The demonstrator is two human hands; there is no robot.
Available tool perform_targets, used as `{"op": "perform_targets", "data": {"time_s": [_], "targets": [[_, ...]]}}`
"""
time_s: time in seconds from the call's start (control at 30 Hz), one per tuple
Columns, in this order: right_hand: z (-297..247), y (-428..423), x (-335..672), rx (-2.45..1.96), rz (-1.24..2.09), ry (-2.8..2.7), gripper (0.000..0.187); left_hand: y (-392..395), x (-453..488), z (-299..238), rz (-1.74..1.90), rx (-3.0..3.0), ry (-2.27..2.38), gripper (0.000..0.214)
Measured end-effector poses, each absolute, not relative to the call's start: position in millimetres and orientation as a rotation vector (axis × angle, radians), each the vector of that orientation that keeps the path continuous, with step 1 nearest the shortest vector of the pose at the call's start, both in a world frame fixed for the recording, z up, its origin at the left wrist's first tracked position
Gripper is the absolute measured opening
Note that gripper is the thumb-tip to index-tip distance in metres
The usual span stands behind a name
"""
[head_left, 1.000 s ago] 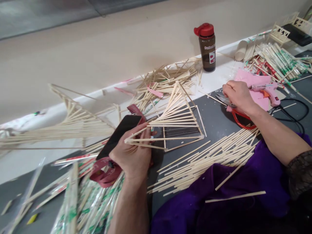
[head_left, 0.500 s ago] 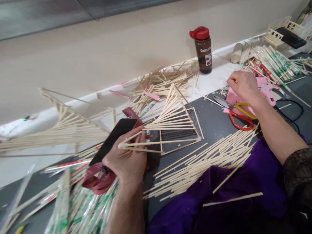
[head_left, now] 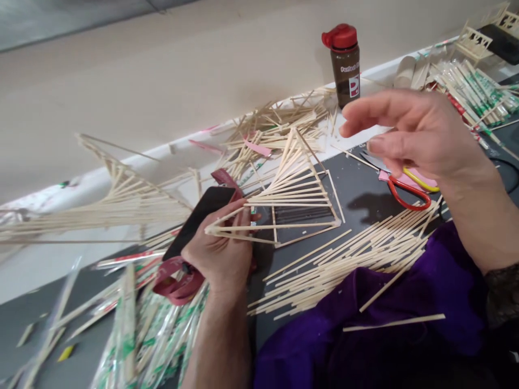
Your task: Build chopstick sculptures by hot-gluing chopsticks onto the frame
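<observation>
My left hand [head_left: 221, 254] is closed on the near corner of a fan-shaped frame of glued wooden sticks [head_left: 295, 194], which rests tilted on the dark table [head_left: 360, 202]. A black phone [head_left: 198, 219] and a red strap [head_left: 178, 281] lie just under and beside that hand. My right hand [head_left: 413, 132] hovers in the air above the table's right part, fingers loosely spread and nothing in them. Red-and-yellow-handled scissors [head_left: 409, 189] lie below it.
Loose sticks [head_left: 357, 259] lie in a row by purple cloth [head_left: 365, 335]. A red-capped brown bottle [head_left: 345, 65] stands by the wall. A second stick structure [head_left: 113, 205] lies left; wrapped chopsticks [head_left: 154, 335] near left and far right [head_left: 470, 86].
My right hand rose from the pink glue gun and scissors and moved left, nearer the camera, with fingers apart. My left hand kept its hold on the stick frame.
</observation>
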State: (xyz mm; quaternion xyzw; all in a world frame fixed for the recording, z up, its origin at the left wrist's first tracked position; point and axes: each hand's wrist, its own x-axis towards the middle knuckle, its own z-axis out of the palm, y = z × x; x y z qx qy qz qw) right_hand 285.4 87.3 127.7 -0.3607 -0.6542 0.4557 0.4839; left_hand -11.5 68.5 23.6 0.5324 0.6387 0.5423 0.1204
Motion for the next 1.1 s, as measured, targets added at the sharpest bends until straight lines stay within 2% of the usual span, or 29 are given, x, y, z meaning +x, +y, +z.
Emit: {"op": "perform_targets", "data": {"time_s": [0.13, 0.3, 0.37, 0.47, 0.53, 0.8, 1.1], "targets": [[138, 74, 282, -0.720, 1.157, -1.553, 0.014, 68, -11, 23, 1.549, 1.531, 1.890, 0.033], [96, 98, 267, -1.226, 0.902, -2.007, 0.014, 68, -7, 28, 1.528, 1.537, 1.935, 0.034], [72, 107, 258, -1.271, 1.043, -2.150, 0.009, 67, -6, 30, 1.532, 1.523, 1.937, 0.034], [45, 110, 248, -1.124, 1.452, -2.059, 0.009, 67, -6, 31, 1.535, 1.519, 1.922, 0.034], [37, 108, 244, -1.068, 1.587, -1.990, 0.008, 66, -7, 29, 1.535, 1.533, 1.914, 0.033], [30, 103, 237, -1.180, 1.735, -1.822, 0.013, 65, -13, 24, 1.515, 1.549, 1.909, 0.029], [28, 98, 234, -1.190, 1.734, -1.812, 0.016, 62, -17, 24, 1.485, 1.607, 1.951, 0.029]]}}
